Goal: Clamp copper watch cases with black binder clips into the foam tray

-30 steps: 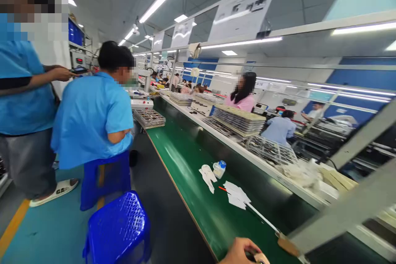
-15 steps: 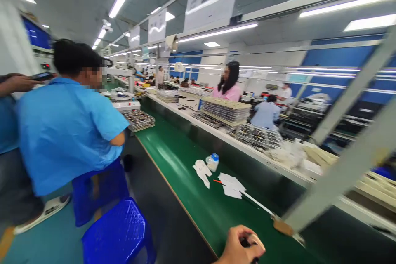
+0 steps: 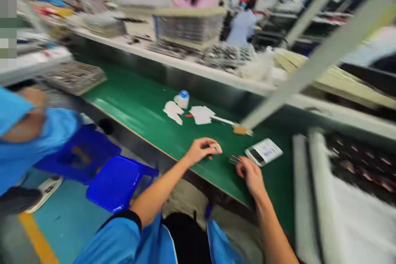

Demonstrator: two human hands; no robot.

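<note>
One small pale piece [image 3: 218, 147], too blurry to ID, pinched in the left hand [image 3: 198, 151], fingers nearly closed; right hand [image 3: 252, 173] is curled round one pair of metal tweezers [image 3: 234, 159], I think. Piece looks light, maybe fragile, so edges only; tweezers stiff, kinda slippery, best mid-shank. Near those: one labelled white case [image 3: 269, 151], then one blue-capped bottle [image 3: 182, 100].

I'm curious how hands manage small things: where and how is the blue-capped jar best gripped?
Probably grip the jar by its pale sides, just below the blue cap, coming from above: it looks upright, cap on top, and white papers lie close on its near side.
</note>
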